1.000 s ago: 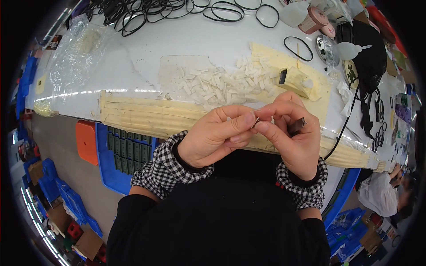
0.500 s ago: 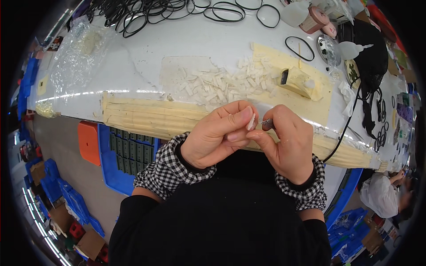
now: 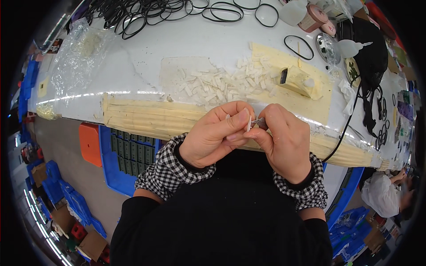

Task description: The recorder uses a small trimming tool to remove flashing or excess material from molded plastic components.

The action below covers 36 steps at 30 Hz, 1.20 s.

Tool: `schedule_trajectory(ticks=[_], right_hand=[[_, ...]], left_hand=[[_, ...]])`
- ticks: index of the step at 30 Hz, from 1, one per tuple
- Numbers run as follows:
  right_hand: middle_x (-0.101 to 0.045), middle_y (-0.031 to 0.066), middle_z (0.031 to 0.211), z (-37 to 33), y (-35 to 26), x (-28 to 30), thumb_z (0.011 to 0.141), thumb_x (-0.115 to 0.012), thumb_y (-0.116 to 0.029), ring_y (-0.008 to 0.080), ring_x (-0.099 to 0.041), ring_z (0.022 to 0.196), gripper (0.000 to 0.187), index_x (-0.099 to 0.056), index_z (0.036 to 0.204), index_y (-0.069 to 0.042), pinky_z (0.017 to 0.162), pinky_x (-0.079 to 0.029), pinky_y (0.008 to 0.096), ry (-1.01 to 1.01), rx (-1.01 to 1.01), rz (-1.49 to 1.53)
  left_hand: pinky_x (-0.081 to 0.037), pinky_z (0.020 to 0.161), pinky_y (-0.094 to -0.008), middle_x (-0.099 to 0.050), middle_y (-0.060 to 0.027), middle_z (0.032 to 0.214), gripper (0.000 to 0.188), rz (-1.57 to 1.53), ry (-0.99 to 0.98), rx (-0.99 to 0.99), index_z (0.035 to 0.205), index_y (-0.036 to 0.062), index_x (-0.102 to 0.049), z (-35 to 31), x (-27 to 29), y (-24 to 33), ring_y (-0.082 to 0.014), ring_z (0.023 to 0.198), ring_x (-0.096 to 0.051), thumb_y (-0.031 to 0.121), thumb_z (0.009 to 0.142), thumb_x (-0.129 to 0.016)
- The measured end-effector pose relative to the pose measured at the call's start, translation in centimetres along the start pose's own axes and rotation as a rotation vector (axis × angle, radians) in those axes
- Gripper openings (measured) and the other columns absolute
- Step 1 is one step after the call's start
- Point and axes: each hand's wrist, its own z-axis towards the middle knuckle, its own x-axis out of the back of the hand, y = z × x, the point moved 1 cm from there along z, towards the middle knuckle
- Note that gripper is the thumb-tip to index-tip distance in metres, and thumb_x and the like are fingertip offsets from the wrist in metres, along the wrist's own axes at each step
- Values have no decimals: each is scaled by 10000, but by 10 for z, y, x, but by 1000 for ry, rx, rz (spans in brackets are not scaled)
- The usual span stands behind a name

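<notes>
White bench [image 3: 146, 46] ahead: my left hand [image 3: 219, 128] pinches a thin pale strip [image 3: 249, 123]; my right hand [image 3: 287, 141] grips a dark piece [image 3: 262, 124] just beside it. Likely light and brittle, best held gently by its edges. Beyond, a heap of similar strips [image 3: 222, 84].

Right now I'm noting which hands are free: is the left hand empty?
No, the left hand pinches a thin white strip between its thumb and fingers.

Grey floor [image 3: 80, 177] — white table [image 3: 144, 46]
</notes>
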Motion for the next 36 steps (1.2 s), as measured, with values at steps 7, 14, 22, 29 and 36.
schedule_trajectory(ticks=[7, 14, 22, 29, 36], right_hand=[[-491, 89, 655, 1, -2, 0, 822, -648, -370, 259, -514, 558, 373, -493, 773, -35, 494, -400, 330, 7, -10, 73], [-479, 91, 655, 1, -2, -1, 824, -644, -364, 261, -504, 557, 364, -496, 768, -36, 490, -393, 336, -17, 2, 54], [-452, 86, 642, 0, -3, -1, 826, -637, -367, 262, -487, 546, 362, -500, 756, -40, 484, -383, 339, -27, 14, 34], [-466, 85, 648, 0, -3, -1, 819, -641, -379, 259, -494, 550, 376, -498, 749, -39, 486, -388, 335, -5, 18, 63], [-469, 85, 650, 0, -2, -2, 820, -638, -384, 261, -498, 554, 379, -496, 749, -40, 490, -390, 337, -13, 28, 55]], left_hand=[[-329, 582, -165, -470, 51, 757, 170, 49, -1, 2, 923, 60, -537, -1, 1, 3, -12, 598, -348, 210, 987, -490], [-333, 588, -171, -446, 56, 744, 169, 102, -15, 11, 902, 51, -533, -2, 1, 10, -20, 608, -346, 198, 981, -504], [-332, 593, -172, -436, 55, 743, 172, 93, -36, 15, 895, 45, -529, -3, 0, 11, -22, 620, -349, 195, 977, -511], [-337, 603, -171, -415, 59, 735, 174, 68, -79, 34, 895, 50, -523, -2, 0, 11, -20, 625, -347, 201, 979, -508], [-336, 607, -171, -410, 62, 726, 171, 58, -93, 31, 902, 54, -517, -2, 3, 9, -18, 624, -344, 206, 980, -506]])
